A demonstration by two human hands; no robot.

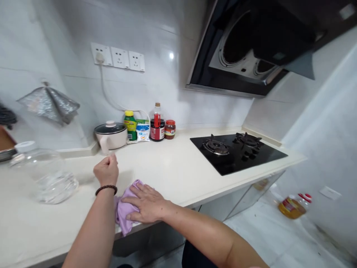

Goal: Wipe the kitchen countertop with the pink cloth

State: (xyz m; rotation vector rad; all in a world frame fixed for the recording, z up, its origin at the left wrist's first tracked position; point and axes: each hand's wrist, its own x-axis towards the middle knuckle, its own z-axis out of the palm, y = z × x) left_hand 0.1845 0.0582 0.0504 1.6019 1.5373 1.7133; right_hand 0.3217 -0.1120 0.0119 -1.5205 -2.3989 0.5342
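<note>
My left hand point(107, 169), with a dark beaded bracelet on its wrist, is closed around the end of the handle point(105, 143) of a pale pink electric pot point(118, 140). The pot stands against the wall under a dark lid with a pale knob. A crumpled purple cloth point(124, 212) lies at the counter's front edge, with one corner hanging over. Flat on top of it rests my right hand point(146, 204), fingers spread and pressing the cloth to the counter.
Beside the pot stand a green bottle point(130, 125), a blue-white packet point(143, 131), a dark sauce bottle point(157, 128) and a red-lidded jar point(170, 130). A clear plastic jug point(52, 178) is at left. The gas hob point(237, 152) sits under the range hood point(251, 48). Oil bottles point(292, 206) stand on the floor.
</note>
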